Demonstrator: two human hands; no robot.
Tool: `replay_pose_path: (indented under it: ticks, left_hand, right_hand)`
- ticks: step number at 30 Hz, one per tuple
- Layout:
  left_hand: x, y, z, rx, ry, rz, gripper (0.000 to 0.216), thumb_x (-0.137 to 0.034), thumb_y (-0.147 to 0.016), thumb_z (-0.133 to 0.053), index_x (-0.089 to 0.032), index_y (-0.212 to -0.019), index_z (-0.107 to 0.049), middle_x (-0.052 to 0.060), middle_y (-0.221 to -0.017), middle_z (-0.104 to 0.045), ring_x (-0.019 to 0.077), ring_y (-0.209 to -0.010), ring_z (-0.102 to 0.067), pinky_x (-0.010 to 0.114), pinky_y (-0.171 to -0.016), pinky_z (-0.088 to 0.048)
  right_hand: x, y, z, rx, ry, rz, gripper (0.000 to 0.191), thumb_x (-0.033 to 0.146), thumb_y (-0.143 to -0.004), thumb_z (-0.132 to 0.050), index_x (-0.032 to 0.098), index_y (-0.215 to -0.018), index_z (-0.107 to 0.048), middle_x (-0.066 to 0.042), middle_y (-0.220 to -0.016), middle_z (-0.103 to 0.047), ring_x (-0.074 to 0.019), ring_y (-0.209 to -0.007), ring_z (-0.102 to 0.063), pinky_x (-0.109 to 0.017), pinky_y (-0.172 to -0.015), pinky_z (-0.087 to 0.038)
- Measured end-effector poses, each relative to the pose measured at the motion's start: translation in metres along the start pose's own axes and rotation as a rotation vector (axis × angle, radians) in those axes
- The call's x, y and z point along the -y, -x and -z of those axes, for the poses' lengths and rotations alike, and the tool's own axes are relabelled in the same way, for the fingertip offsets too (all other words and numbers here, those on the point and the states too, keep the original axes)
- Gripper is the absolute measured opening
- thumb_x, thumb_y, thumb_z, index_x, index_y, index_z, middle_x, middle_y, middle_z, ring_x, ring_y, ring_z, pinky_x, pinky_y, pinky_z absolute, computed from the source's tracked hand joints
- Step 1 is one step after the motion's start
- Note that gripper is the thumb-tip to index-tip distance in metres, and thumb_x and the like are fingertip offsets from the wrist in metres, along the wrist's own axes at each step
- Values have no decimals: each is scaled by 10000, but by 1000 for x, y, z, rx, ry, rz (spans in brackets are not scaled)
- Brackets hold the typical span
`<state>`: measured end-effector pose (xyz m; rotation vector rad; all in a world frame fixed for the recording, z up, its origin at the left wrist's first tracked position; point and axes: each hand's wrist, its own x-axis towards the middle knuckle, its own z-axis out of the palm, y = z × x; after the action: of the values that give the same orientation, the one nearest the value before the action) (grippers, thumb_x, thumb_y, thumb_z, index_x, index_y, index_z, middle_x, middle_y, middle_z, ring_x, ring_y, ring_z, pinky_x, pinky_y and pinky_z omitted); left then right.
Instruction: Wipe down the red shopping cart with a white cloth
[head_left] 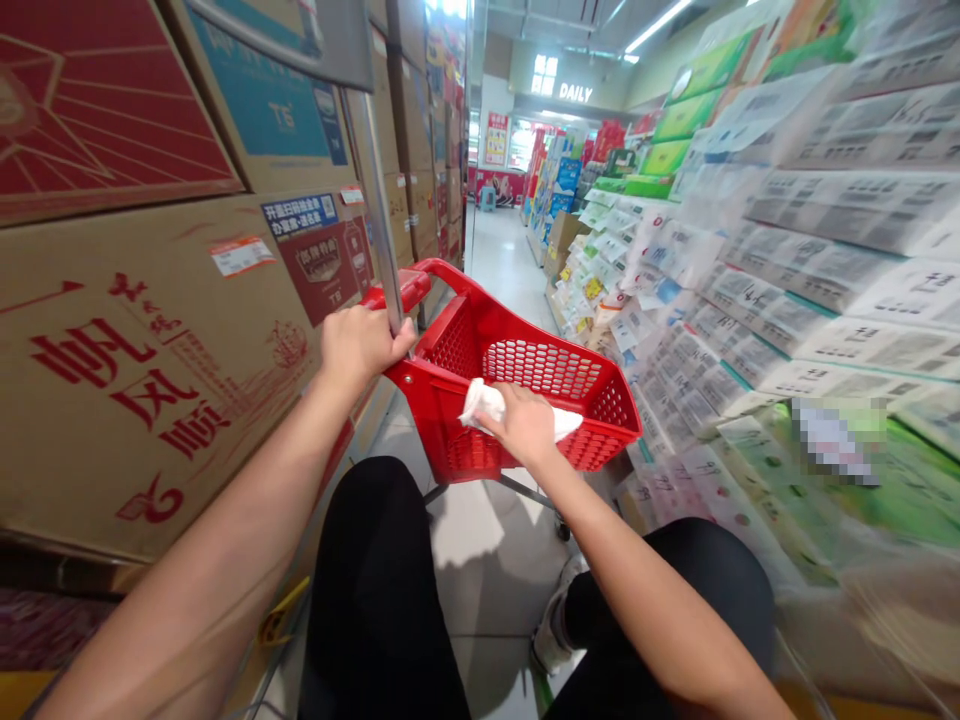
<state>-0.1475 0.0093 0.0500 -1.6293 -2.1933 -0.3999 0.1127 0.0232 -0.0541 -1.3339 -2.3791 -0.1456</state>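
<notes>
A red plastic shopping cart [517, 320] with perforated basket walls stands in front of my knees, turned partly sideways. My left hand [364, 345] is closed at its near left corner, where a metal pole [381, 200] rises from the frame. The thumb lies against the foot of the pole. In my right hand [525, 422] is a bunched white cloth or tissue [484, 403], pressed to the near rim of the basket. Part of the white cloth sticks out on the far side of the fingers. The fingertips of both hands are partly hidden.
Stacked cardboard cartons [150, 390] line the left side closely. On the right, piles of wrapped tissue packs [810, 270] lean toward the cart. Between them a tiled aisle [504, 250] runs ahead to a small blue stool [488, 195].
</notes>
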Motion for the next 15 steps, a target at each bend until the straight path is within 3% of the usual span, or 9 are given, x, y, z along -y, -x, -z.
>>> replay_pose_path:
  ticks: [3,5,12,15]
  left_hand:
    - [-5,0,0,-10,16,8,674,-568,-870,-266,-120,-987,-756,204,-924,-717,361,-930,-657,396,-746,-417]
    - [-5,-2,-1,-18,17,2,677,-575,-863,-268,-122,-982,-757,201,-911,-719,365,-917,-662,398,-744,-423]
    - [8,-12,-10,-36,-6,12,680,-575,-849,-269,-108,-902,-761,216,-847,-710,385,-866,-670,395,-682,-421]
    - [8,-13,-12,-43,-1,11,676,-570,-847,-280,-101,-928,-759,219,-857,-710,384,-869,-671,395,-696,-422]
  right_hand:
    - [27,-16,-4,-64,-40,55,728,734,-944,-313,212,-1421,-485,-124,-1256,-630,-240,-1096,-581,-312,-940,-361]
    - [21,-14,-7,-75,-29,74,724,713,-957,-316,201,-1452,-450,-130,-1257,-625,-251,-1102,-575,-328,-945,-370]
    - [-91,47,-7,-120,48,40,586,515,-1025,-309,109,-1406,-494,-162,-1237,-641,-288,-1126,-571,-399,-973,-401]
    - [-111,61,0,-100,-2,59,490,421,-1044,-287,147,-1337,-569,-128,-1252,-651,-264,-1146,-579,-395,-995,-419]
